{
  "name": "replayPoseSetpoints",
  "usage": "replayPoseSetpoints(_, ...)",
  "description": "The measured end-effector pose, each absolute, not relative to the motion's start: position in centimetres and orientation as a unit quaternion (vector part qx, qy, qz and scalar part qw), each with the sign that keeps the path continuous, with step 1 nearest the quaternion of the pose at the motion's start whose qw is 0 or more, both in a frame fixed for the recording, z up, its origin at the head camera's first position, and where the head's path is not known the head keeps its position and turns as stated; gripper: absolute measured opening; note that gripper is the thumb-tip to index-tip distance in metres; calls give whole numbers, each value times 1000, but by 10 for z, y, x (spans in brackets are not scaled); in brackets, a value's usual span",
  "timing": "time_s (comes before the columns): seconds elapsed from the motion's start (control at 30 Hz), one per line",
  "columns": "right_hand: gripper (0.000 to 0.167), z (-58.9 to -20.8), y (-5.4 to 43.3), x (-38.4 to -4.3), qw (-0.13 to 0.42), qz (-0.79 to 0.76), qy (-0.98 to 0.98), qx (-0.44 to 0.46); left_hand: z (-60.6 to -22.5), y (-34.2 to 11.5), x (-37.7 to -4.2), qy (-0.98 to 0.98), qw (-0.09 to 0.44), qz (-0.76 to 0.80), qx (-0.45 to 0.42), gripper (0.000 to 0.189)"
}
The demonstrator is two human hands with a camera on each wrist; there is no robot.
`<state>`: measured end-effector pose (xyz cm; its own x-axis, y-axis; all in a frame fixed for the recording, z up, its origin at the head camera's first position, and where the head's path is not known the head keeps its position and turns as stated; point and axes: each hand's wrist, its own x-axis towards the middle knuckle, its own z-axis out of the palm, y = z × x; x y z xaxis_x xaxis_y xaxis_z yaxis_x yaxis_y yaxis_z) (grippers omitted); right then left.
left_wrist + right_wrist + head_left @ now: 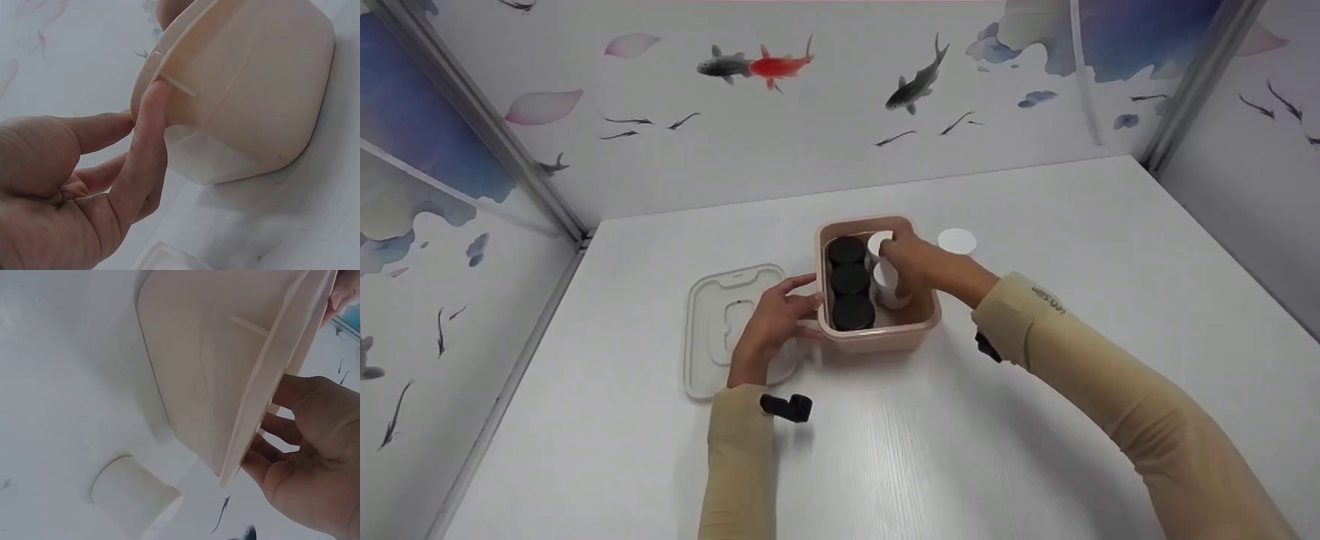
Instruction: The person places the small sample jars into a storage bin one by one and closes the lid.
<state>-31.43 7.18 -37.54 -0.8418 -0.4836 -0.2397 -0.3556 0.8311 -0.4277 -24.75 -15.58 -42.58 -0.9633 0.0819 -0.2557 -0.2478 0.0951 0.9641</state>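
Note:
A pink container (877, 341) stands on the table, its left wall beside my left hand (772, 319). In the left wrist view, this hand (73, 191) grips the rim, one finger under the lip. My right hand (911, 259) reaches down over the far right rim and holds a white cylindrical jar (891, 289) inside; the right wrist view shows the fingers of this hand (309, 455) passing behind the rim, their tips hidden. Another white jar (877, 241) stands farther back, partly covered by the fingers. Three black-topped jars, including the middle one (850, 279), line the left side.
A pale rectangular lid (703, 330) lies left of the container, partly under the left forearm. One more white jar (958, 241) stands outside, beyond the right wrist. Behind the table rises a painted panel (825, 150) with fish.

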Motion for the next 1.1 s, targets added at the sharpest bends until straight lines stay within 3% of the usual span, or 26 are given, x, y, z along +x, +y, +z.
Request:
replayPoseSetpoints(0.2, 66, -373, 80, -314, 145, -161, 940, -262, -426, -156, -248, 732, 126, 667, -62, 49)
replayPoseSetpoints(0.5, 61, -368, 106, -305, 83, -226, 926, -289, -424, -156, -248, 740, 125, 657, -69, 49)
replayPoseSetpoints(1.1, 45, -380, 135, -282, -50, -378, 892, -243, -426, -156, -249, 740, 122, 658, -67, 50)
